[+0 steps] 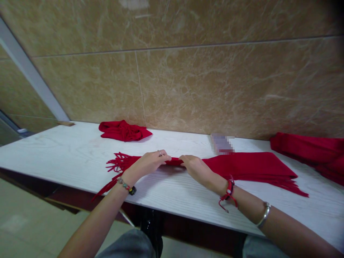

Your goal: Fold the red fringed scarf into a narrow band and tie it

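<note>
A long red fringed scarf (242, 166) lies stretched across the white wooden table (67, 154), its tassels at both ends. My left hand (150, 163), with a ring and a beaded bracelet, has its fingers closed on the scarf's bunched middle. My right hand (195, 168), wearing a red string bracelet and a silver bangle further up the arm, pinches the same fold just to the right. The two hands nearly touch.
A crumpled red scarf (122, 130) lies at the back near the marble wall (215, 82). More red cloth (317, 152) is heaped at the far right. A small blurred object (221, 143) rests by the wall. A small wooden block (66, 123) sits at the back left.
</note>
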A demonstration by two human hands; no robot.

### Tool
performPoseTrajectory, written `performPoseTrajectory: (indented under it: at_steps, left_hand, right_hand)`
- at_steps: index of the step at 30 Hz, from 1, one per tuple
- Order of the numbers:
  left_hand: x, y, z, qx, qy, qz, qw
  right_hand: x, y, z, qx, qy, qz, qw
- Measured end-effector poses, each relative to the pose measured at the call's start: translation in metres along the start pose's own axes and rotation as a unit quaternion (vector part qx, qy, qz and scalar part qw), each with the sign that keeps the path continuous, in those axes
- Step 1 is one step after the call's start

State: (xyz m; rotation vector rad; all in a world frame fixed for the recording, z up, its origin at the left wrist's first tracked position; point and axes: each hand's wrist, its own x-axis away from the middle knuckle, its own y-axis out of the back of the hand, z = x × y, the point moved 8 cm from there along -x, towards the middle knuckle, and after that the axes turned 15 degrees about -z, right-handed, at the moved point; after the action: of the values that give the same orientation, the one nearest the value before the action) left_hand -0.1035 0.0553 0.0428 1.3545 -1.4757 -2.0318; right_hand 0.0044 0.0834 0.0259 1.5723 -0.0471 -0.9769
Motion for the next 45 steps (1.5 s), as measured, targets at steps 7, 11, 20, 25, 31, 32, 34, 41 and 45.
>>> performPoseTrajectory:
  at_steps: [7, 11, 20, 25, 31, 32, 34, 41, 45]
  left_hand:
    - [0.006, -0.008, 0.016, -0.013, 0.02, 0.009, 1.0]
    - [0.006, -0.001, 0.005, -0.005, 0.008, 0.025, 1.0]
    - [0.008, -0.008, -0.012, -0.101, -0.054, 0.035, 0.993]
    - [0.007, 0.002, 0.0, -0.08, -0.001, -0.013, 0.997]
    - [0.006, 0.001, -0.002, -0.055, -0.011, 0.017, 0.998]
    - [0.006, 0.001, -0.004, -0.056, -0.015, 0.022, 0.998]
    - [0.004, 0.0, -0.007, -0.056, -0.02, 0.028, 0.998]
    - [0.005, 0.006, -0.001, -0.046, 0.0, 0.053, 0.998]
    - [0.016, 0.013, 0.016, -0.082, 0.026, 0.086, 0.993]
  right_hand:
    - [0.003, 0.005, 0.009, 0.018, 0.071, -0.01, 0.997]
    - [0.004, 0.004, 0.012, 0.031, 0.101, -0.007, 0.994]
    - [0.005, 0.007, 0.007, 0.049, 0.08, -0.05, 0.994]
    - [0.005, 0.008, 0.005, 0.078, 0.082, -0.049, 0.992]
    - [0.004, 0.008, 0.01, 0.093, 0.083, -0.05, 0.991]
    - [0.003, 0.008, 0.012, 0.089, 0.081, -0.053, 0.991]
    - [0.0, 0.009, 0.02, 0.068, 0.082, -0.061, 0.992]
    - [-0.01, -0.006, 0.032, 0.068, 0.096, 0.008, 0.993]
    - [-0.01, -0.005, 0.026, 0.067, 0.083, 0.01, 0.994]
